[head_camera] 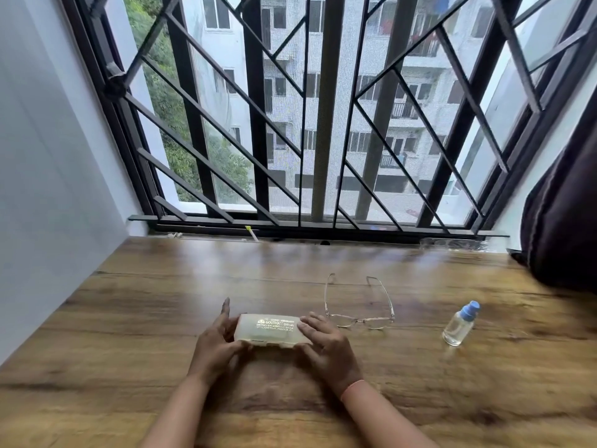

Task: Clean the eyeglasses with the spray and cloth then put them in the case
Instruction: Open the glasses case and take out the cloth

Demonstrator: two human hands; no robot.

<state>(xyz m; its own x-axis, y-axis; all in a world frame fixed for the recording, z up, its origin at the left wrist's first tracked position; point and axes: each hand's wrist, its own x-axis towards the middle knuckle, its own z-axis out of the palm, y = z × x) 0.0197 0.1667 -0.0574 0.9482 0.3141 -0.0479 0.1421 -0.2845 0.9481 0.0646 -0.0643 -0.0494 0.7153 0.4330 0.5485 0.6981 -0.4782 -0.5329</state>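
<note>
Fingers (225, 311) of the left hand (214, 345) wrap the left end of a closed, translucent case (269, 333) at the middle of the wooden counter (129, 318). The right hand (328, 349) grasps its right end. Just right, unfolded eyeglasses (359, 319) lie on the counter. Farther right stands a blue-capped spray bottle (458, 328).

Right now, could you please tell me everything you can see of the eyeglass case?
The eyeglass case is a translucent plastic box with printed lettering on its lid, closed, on or just above the wooden table, left of the eyeglasses. The left hand holds its left end; the right hand holds its right end, fingers over the lid.
</note>
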